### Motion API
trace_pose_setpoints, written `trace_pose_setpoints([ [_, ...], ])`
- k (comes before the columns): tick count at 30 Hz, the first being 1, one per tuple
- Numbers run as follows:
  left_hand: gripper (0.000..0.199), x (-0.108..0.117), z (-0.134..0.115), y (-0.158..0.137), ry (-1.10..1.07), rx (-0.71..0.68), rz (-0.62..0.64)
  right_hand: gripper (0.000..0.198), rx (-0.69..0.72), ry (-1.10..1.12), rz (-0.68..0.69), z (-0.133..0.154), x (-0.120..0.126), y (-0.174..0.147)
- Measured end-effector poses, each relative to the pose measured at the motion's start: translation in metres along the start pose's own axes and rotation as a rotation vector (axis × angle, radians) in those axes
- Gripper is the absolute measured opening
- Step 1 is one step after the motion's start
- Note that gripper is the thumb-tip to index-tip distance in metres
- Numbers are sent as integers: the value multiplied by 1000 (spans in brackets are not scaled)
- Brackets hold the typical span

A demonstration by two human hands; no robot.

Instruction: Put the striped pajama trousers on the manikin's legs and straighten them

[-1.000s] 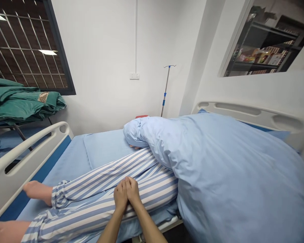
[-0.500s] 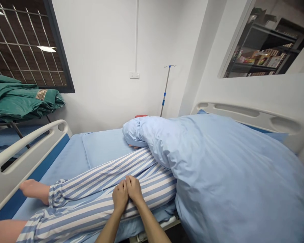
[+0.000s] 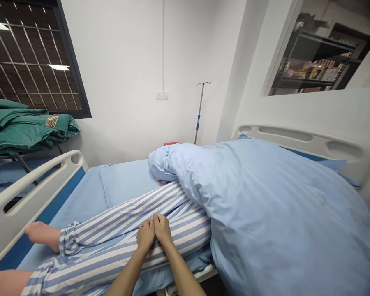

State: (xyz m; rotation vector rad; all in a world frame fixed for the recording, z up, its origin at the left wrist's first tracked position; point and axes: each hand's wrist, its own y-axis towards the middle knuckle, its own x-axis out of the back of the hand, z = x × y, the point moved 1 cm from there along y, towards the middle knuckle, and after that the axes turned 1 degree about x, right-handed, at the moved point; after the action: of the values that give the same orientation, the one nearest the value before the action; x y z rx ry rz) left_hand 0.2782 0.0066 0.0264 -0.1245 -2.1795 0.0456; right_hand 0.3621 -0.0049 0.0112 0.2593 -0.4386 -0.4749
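A figure lies on the bed in blue-and-white striped trousers [image 3: 111, 255], with a bare foot [image 3: 41, 234] showing at the left. My left hand [image 3: 146, 235] is closed, knuckles up, on the near trouser leg around the knee or thigh. Right beside it and touching it, my right hand [image 3: 162, 229] is closed on the same leg. The fingertips of both hands are hidden beneath them, so any cloth in them cannot be made out. A light-blue quilt [image 3: 280, 205] covers the figure's upper part, to the right of my hands. A bit of skin pokes out under its edge.
The bed's white footboard [image 3: 58, 162] stands at the left and the headboard [image 3: 283, 133] at the right. Behind the bed rises a drip stand [image 3: 200, 111]. Green folded cloth [image 3: 24, 127] is piled under a barred window. Blue sheet [image 3: 126, 181] lies beyond the legs.
The view has shifted slightly. Both closed hands stay at nearly the same place on the trouser leg, and the quilt and legs lie as before.
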Motion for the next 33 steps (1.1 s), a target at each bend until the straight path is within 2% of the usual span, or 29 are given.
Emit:
trace_pose_setpoints([
  [2, 41, 1, -9, 7, -182, -31, -20, 42, -15, 81, -24, -2, 0, 2],
  [5, 40, -3, -19, 12, -443, -89, -121, 40, -24, 183, -28, -5, 1, 4],
  [8, 39, -15, -16, 9, -538, -99, -164, 37, -31, 202, -41, -7, 2, 3],
  [13, 33, -30, -4, 1, -327, -129, -196, 37, -41, 178, -67, -9, 2, 2],
  [18, 32, -30, -3, 2, -209, -143, -185, 39, -54, 76, -54, -6, 3, 2],
  [24, 24, -26, -9, -5, -45, -97, -91, 35, 34, -520, 146, 23, 30, 10],
  [26, 25, -26, -11, -8, -7, -106, -63, 34, 69, -605, 197, 28, 37, 12],
  [28, 30, -27, -13, -9, 10, -86, -56, 38, 71, -551, 201, 24, 39, 12],
  [33, 33, -29, -15, -9, 63, -101, -88, 41, 58, -278, 70, -2, 32, 4],
])
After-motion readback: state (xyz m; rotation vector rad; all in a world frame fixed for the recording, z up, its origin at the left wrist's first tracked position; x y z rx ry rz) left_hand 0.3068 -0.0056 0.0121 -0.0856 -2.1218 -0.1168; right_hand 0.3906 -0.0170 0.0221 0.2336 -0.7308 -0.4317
